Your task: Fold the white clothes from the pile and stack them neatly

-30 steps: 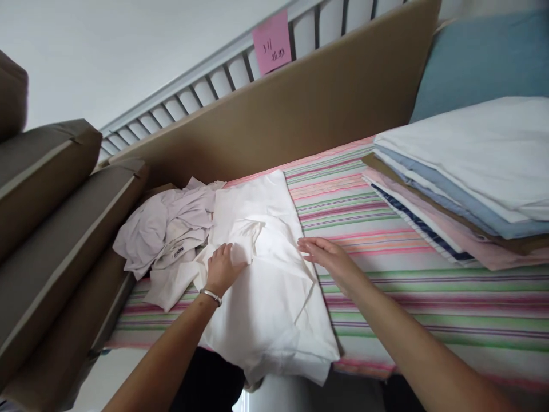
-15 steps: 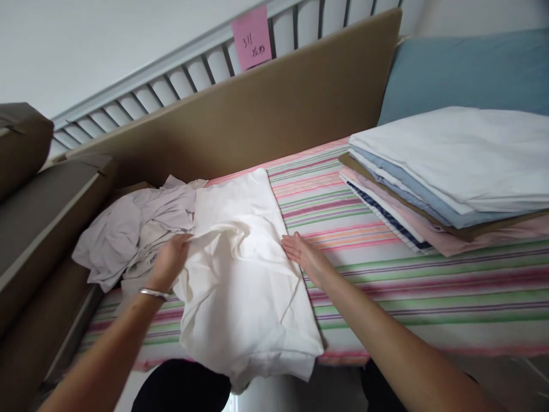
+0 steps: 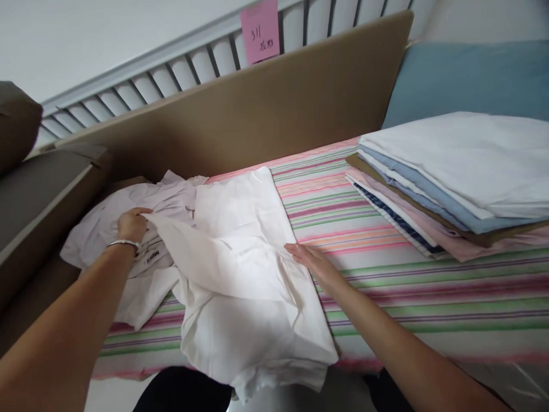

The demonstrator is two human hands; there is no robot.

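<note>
A white garment (image 3: 244, 274) lies on a table covered with a striped cloth (image 3: 386, 286). My left hand (image 3: 131, 224), with a bracelet at the wrist, is closed on a part of the white garment and holds it stretched out to the left. My right hand (image 3: 315, 264) lies flat with fingers out on the garment's right edge, pressing it down. Beneath my left hand sits a crumpled heap of pale lilac clothes (image 3: 128, 229).
A stack of folded clothes (image 3: 454, 177) in white, blue, pink and stripes sits at the right. A cardboard sheet (image 3: 274, 109) stands behind the table with a pink note (image 3: 259, 30) above it. Brown cushions (image 3: 38, 194) are piled at the left.
My left hand has pulled a part of the white garment out to the left, over the lilac heap. My right hand has stayed pressed on the garment's right edge.
</note>
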